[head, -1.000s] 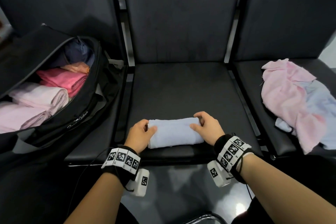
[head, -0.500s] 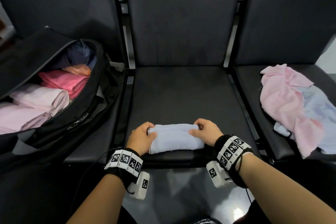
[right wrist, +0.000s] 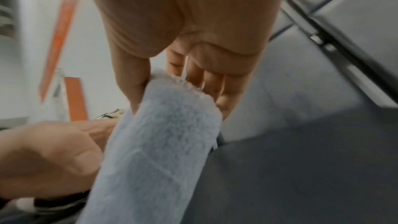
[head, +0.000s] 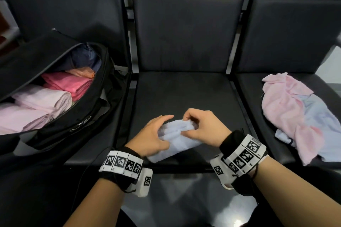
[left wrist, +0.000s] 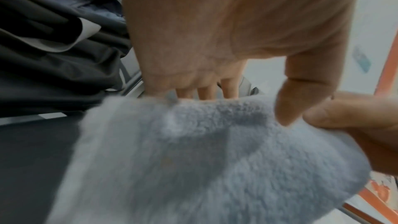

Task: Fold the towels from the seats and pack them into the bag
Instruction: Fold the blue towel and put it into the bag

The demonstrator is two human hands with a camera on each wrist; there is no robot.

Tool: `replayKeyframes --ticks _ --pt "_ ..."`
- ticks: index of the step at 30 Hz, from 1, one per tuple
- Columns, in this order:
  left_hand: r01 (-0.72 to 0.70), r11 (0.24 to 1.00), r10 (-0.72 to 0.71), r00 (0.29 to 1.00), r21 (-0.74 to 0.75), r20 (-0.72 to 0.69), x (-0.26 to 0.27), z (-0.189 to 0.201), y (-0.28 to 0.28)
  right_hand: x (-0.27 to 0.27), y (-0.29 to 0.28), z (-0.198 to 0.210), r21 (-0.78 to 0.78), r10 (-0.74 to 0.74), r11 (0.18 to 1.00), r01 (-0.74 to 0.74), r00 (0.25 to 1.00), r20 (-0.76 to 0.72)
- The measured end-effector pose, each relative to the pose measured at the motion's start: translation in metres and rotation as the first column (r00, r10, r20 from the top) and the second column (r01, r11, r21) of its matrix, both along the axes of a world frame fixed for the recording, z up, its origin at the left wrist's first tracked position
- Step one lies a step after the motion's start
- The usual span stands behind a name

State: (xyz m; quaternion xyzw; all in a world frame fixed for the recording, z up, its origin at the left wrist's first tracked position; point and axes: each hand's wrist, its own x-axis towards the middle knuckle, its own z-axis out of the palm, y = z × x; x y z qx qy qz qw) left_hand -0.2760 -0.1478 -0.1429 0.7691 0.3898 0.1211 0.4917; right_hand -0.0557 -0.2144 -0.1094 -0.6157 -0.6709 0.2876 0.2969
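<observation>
Pale blue terry cloth, folded into a thick narrow bundle, was the towel (head: 176,140) that both hands held above the front of the middle seat (head: 184,94). The right hand (head: 203,128) pinched the far end of the folded towel between the thumb and the curled fingers (right wrist: 217,89); in the right wrist view the frayed edge of the cloth sat just between them. The left hand (head: 153,135) was on the left side of the bundle, with the thumb (left wrist: 301,91) on top of the cloth and the fingers reaching behind its far edge, so it also grasped the towel. The bundle lay tilted, its near end lower and toward the left wrist.

On the left seat stood a black bag (head: 77,121), open, with rolled pale pink towels (head: 36,105) and a darker pink one (head: 70,84) inside, and something dark blue and something orange at the far end. On the right seat (head: 247,88) lay a loose pink towel (head: 287,105), partly over a loose light blue towel (head: 324,121), both unfolded and well apart from the hands.
</observation>
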Motion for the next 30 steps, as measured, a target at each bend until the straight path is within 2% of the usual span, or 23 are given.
replayKeyframes --ticks 4,6,8,10,12,14,16,18,23,27,30 --pt "0.07 0.997 -0.07 0.997 0.01 -0.036 0.002 0.013 -0.009 -0.02 0.003 0.032 0.031 0.114 0.992 -0.121 0.978 0.172" --pt "0.045 0.998 -0.044 0.999 -0.037 0.029 0.002 0.015 -0.011 -0.026 0.003 0.04 0.051 0.123 0.989 -0.136 0.971 0.207" --pt "-0.003 0.997 0.012 0.994 -0.075 0.113 0.001 0.017 -0.012 -0.03 0.003 0.041 0.096 0.098 0.989 -0.111 0.987 0.13" --pt "-0.07 0.989 0.097 0.97 -0.128 0.221 -0.001 0.021 -0.01 -0.031 0.006 0.036 0.148 0.006 0.989 0.005 0.997 -0.071" --pt "-0.151 0.964 0.221 0.914 -0.219 0.342 -0.005 0.026 -0.006 -0.029 0.01 0.028 0.117 -0.096 0.983 0.138 0.946 -0.31" --pt "-0.205 0.927 0.331 0.841 -0.313 0.429 -0.01 0.031 0.001 -0.029 0.012 0.018 -0.017 -0.111 0.993 0.116 0.878 -0.465" --pt "-0.238 0.887 0.419 0.773 -0.396 0.475 -0.015 0.033 0.006 -0.033 0.012 0.005 -0.126 -0.068 0.992 0.01 0.88 -0.469" --pt "-0.252 0.861 0.467 0.738 -0.443 0.487 -0.019 0.033 0.011 -0.041 0.013 -0.007 -0.178 -0.062 0.983 -0.032 0.865 -0.498" --pt "-0.234 0.835 0.487 0.736 -0.499 0.47 -0.022 0.023 0.014 -0.058 0.032 -0.011 -0.246 -0.16 0.969 0.009 0.781 -0.604" --pt "-0.324 0.814 0.542 0.721 -0.481 0.431 -0.041 0.02 0.02 -0.077 0.053 0.003 -0.246 -0.078 0.967 -0.07 0.834 -0.546" --pt "-0.411 0.791 0.592 0.703 -0.453 0.394 -0.068 0.029 0.035 -0.098 0.077 0.019 -0.237 -0.05 0.969 -0.076 0.874 -0.484"
